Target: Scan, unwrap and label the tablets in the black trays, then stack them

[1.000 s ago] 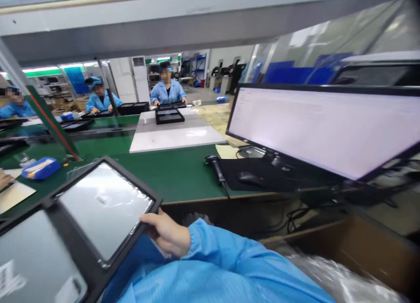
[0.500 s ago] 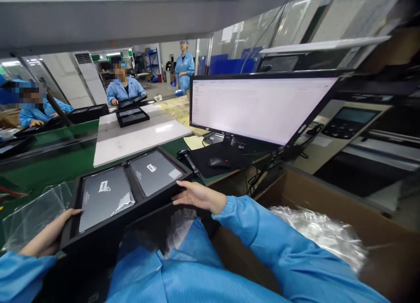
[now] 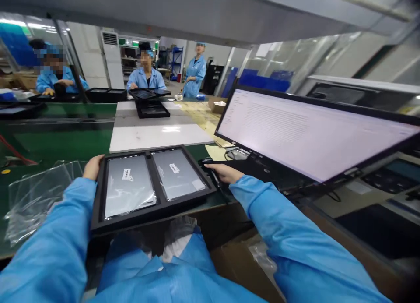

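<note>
1. Tray (image 3: 138,217): 1, black, 2 pockets. Lies at the near edge of the green bench (image 3: 82,141), squarely before the wearer; near wall seems to overhang.
2. Tablets: 2, left (image 3: 129,193) and right (image 3: 180,180), 1 per pocket, in clear film, each with a white label facing up. Labels best left uncovered by fingers.
3. Left hand (image 3: 93,167): 1, bare, touching the tray's left wall. Fingers partly hidden; cannot tell whether it pinches the wall or merely rests. Steady inward pressure here would, in judgement, stop the tray sliding or tipping at the edge.
4. Right hand (image 3: 227,173): 1, bare, at the scanner, fingers reaching out over it. Cannot tell whether they curl round it. A full wrap of the handle should serve better than a fingertip hold.
5. Scanner (image 3: 215,179): 1, dark, just beside the tray's right wall. Any lift is best made up and outward, clear of rim and film.
6. Bags (image 3: 36,198): several, clear, flat on the bench near the left sleeve (image 3: 59,237). Loose film could snag; sleeve best held off it.
7. Monitor (image 3: 275,132): 1, lit, at right; text too small to read.
</note>
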